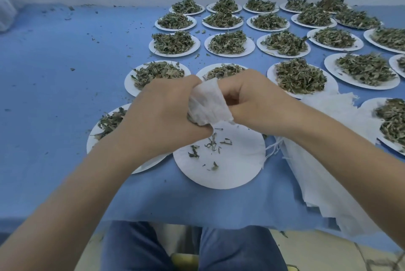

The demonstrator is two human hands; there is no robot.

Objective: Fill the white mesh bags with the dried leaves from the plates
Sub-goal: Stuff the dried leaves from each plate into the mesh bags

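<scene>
Item: white mesh bag, held above the near plate between my two hands; I judge it very light, limp and easily crumpled, the cloth thin enough to snag or tear if pulled hard, so I would take it by the mouth hem with a pinch on either side and keep the opening spread; contents: dried leaves, judged brittle and nearly weightless, apt to shed crumbs and best taken in loose pinches; left hand curled around the bag's lower part, gripping it, with some leaves showing at the bottom of the fist; right hand with fingers curled, pinching the bag's upper edge; appearance of bag: small, white, semi-opaque, bunched and creased, its fill level hidden by the fingers; near plate: white, round, almost bare, a few leaf scraps left on it; stock: a stack of spare bags lying flat just right of that plate, loose threads at its edge; many further plates of grey-green leaf heaps ranged across the blue cloth, scattered crumbs among them.
</scene>
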